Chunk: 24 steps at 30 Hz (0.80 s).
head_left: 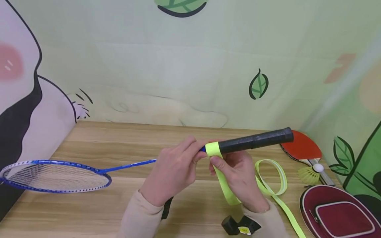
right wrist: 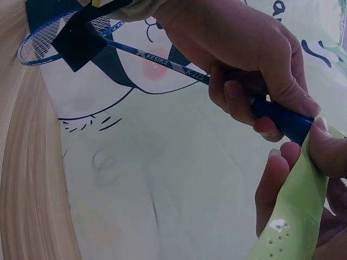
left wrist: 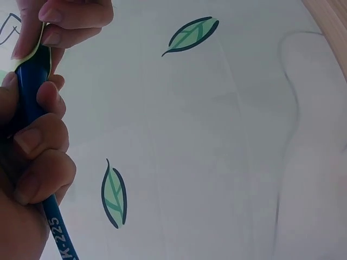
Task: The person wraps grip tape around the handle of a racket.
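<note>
A blue badminton racket [head_left: 129, 166] is held in the air above the table, its strung head at the left and its black handle [head_left: 256, 140] pointing right. My left hand [head_left: 174, 170] grips it at the blue cone [right wrist: 287, 120], just below the handle. Neon yellow-green grip tape [head_left: 212, 149] lies wrapped round the handle's lower end. With thumb and fingers, my right hand [head_left: 242, 177] pinches the tape against the handle. From there the loose tape [right wrist: 295, 216] hangs down and runs in a loop onto the table. In the left wrist view, fingers partly hide the wrapped part.
On the right of the wooden table [head_left: 98, 215] lie a red table tennis bat [head_left: 303, 145], a yellow shuttlecock [head_left: 310, 174] and a maroon zipped case [head_left: 342, 213]. A printed cloth backdrop [head_left: 134, 66] rises behind the table.
</note>
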Each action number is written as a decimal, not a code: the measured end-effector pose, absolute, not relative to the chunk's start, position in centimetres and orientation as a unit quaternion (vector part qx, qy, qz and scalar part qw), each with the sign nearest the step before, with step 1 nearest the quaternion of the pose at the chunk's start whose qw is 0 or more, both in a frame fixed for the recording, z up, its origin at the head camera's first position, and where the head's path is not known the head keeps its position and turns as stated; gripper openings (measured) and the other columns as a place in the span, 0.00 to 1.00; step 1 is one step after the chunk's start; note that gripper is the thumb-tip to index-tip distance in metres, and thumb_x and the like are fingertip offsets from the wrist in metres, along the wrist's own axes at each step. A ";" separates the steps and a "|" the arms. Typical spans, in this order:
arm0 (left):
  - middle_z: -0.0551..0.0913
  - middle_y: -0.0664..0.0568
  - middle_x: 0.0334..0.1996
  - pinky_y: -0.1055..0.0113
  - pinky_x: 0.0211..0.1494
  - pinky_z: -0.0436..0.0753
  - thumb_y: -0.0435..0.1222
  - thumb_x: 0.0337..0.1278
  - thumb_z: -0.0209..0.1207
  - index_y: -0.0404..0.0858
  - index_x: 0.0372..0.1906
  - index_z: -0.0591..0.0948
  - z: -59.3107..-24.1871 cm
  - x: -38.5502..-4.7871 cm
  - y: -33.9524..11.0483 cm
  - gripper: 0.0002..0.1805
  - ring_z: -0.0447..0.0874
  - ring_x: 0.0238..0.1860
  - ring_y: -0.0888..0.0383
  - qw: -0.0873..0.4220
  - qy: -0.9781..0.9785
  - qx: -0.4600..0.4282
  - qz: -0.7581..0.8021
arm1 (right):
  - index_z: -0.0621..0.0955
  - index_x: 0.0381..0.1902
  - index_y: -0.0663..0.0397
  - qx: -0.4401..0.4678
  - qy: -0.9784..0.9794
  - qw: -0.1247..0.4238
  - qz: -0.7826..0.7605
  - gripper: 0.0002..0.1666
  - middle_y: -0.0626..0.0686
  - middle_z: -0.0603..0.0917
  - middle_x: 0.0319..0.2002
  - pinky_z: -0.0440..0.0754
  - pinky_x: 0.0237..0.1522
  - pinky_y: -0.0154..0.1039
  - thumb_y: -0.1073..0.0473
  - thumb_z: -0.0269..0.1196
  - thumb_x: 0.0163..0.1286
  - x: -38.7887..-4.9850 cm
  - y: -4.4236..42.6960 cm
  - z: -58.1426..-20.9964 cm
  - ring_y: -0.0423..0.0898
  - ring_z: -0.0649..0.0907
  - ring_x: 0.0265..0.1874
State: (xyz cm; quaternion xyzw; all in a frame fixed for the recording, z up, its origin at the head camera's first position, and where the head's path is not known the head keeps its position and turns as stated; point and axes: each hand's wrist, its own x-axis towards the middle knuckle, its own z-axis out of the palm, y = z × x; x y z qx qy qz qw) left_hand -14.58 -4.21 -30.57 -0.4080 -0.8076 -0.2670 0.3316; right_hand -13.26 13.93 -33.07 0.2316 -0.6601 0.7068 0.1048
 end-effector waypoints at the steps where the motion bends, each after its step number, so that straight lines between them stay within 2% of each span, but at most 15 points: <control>1: 0.72 0.55 0.27 0.81 0.16 0.60 0.40 0.75 0.45 0.34 0.50 0.79 -30.5 -14.6 -4.2 0.16 0.63 0.17 0.66 0.329 -0.807 -0.409 -0.271 | 0.77 0.51 0.68 0.230 -0.660 0.109 0.707 0.16 0.56 0.82 0.31 0.83 0.24 0.39 0.70 0.63 0.66 -13.3 13.9 -33.1 0.48 0.81 0.23; 5: 0.75 0.53 0.30 0.80 0.18 0.67 0.38 0.72 0.52 0.32 0.50 0.76 -30.4 -14.6 -4.2 0.13 0.70 0.20 0.65 0.313 -0.798 -0.415 -0.305 | 0.78 0.46 0.68 0.224 -0.666 0.121 0.701 0.11 0.58 0.81 0.27 0.82 0.23 0.39 0.70 0.63 0.66 -13.3 13.8 -33.2 0.48 0.80 0.21; 10: 0.79 0.52 0.39 0.79 0.19 0.68 0.34 0.58 0.63 0.35 0.50 0.77 -30.3 -14.5 -4.3 0.16 0.77 0.26 0.63 0.309 -0.792 -0.421 -0.315 | 0.77 0.41 0.69 0.211 -0.678 0.134 0.691 0.07 0.57 0.80 0.25 0.82 0.24 0.38 0.70 0.62 0.67 -13.2 13.7 -33.0 0.48 0.80 0.20; 16: 0.78 0.52 0.39 0.78 0.22 0.74 0.28 0.51 0.68 0.36 0.48 0.77 -30.4 -14.8 -4.3 0.18 0.78 0.26 0.63 0.328 -0.799 -0.417 -0.283 | 0.77 0.41 0.71 0.197 -0.677 0.129 0.697 0.07 0.56 0.80 0.24 0.81 0.23 0.39 0.71 0.62 0.67 -13.0 13.6 -32.8 0.49 0.80 0.20; 24: 0.76 0.53 0.35 0.78 0.18 0.72 0.28 0.48 0.70 0.36 0.45 0.78 -30.4 -14.8 -4.1 0.18 0.76 0.22 0.64 0.374 -0.803 -0.404 -0.227 | 0.77 0.40 0.70 0.171 -0.673 0.106 0.712 0.07 0.56 0.80 0.23 0.82 0.20 0.39 0.69 0.62 0.68 -12.5 13.4 -32.2 0.47 0.80 0.18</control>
